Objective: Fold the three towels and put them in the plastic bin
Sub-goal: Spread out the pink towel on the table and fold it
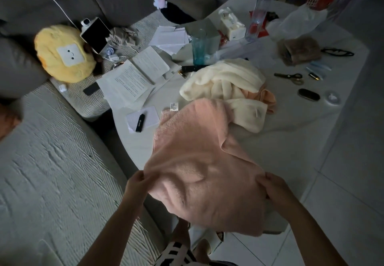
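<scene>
Hands pinch pink towel (199,162) by its near corners, left hand (136,184), right hand (274,186); it hangs over the white table (291,141) edge. Cream towel (226,78) heaped beyond, orange towel (268,96) mostly buried. Bare tabletop right. Bin not identifiable.

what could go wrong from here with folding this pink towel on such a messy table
1. The pink towel, pinched at two corners by the left hand and right hand, may drag over the black stick and sweep it off the table.
2. Its far edge overlaps the cream towel, so spreading could tangle them.
3. No plastic bin is clearly visible in this dim view.
</scene>
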